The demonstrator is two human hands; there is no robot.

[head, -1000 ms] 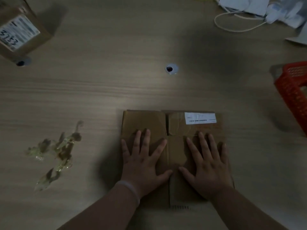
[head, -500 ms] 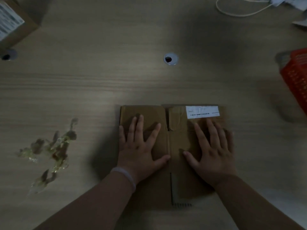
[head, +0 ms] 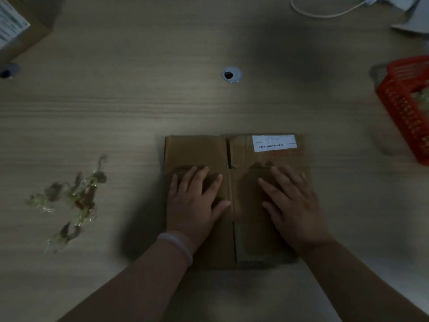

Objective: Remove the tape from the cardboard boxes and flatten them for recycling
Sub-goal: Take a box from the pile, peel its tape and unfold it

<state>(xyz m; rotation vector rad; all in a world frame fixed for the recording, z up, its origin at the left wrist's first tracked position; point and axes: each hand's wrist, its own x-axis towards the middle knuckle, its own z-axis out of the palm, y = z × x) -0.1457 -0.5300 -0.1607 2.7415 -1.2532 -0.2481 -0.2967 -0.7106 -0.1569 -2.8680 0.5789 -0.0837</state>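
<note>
A flattened brown cardboard box lies on the wooden table in front of me, a white barcode label at its far right corner. My left hand lies flat on the box's left half, fingers spread. My right hand presses flat on the right half. A crumpled heap of peeled clear tape sits on the table to the left of the box. Another brown cardboard box, standing and labelled, is at the far left corner.
A red plastic basket stands at the right edge. A round cable hole lies beyond the box, another cable hole at the far left. A white cable and white items sit at the far right.
Both hands slid a little over the flattened box and stay flat on it. The view has shifted slightly; the box has not visibly moved.
</note>
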